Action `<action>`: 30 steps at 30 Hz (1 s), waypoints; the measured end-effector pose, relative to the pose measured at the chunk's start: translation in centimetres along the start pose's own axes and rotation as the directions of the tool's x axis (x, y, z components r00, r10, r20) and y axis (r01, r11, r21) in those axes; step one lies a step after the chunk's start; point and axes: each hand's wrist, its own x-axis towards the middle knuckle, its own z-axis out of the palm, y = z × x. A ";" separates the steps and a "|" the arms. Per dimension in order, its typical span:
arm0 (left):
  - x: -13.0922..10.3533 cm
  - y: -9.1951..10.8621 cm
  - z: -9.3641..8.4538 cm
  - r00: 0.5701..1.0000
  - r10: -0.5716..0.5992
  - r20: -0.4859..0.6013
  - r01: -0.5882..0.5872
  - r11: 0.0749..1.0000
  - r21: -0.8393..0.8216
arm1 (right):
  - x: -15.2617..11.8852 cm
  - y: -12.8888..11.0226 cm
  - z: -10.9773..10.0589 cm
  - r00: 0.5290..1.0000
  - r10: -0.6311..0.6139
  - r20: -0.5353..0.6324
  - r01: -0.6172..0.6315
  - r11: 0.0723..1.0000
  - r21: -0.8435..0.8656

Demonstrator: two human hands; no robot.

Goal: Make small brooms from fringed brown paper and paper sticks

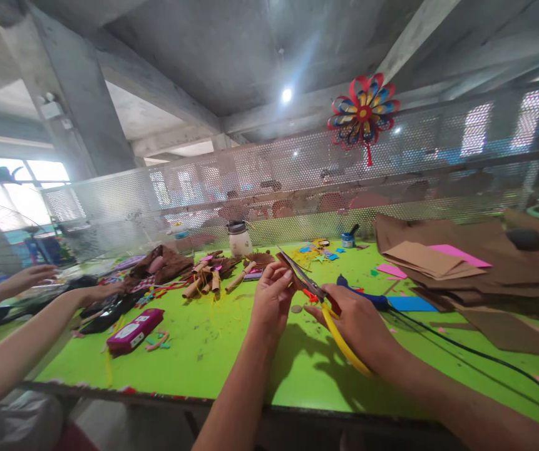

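My right hand (360,319) is closed round the yellow handles of a pair of scissors (303,275), whose metal blades point up and to the left. In front of the blades, my left hand (273,297) pinches a small piece of brown paper (284,258), mostly hidden by fingers and blades. Both hands are above the green table. Just behind my right hand lies a glue gun (367,297) with a blue body and black cord. A small round disc (296,309) rests on the table between my hands.
Brown paper sheets (499,294) are piled at the right, with a blue piece (412,304) beside them. Brown paper rolls (215,275), a jar (239,239) and a purple box (136,332) stand left of centre. Another person's arms (39,319) reach in at the far left.
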 end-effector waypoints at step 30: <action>1.0 -0.7 -1.0 0.967 -0.227 -0.118 0.243 0.960 0.142 | 5.0 8.1 -2.8 0.895 0.425 -0.133 -0.446 0.856 -0.263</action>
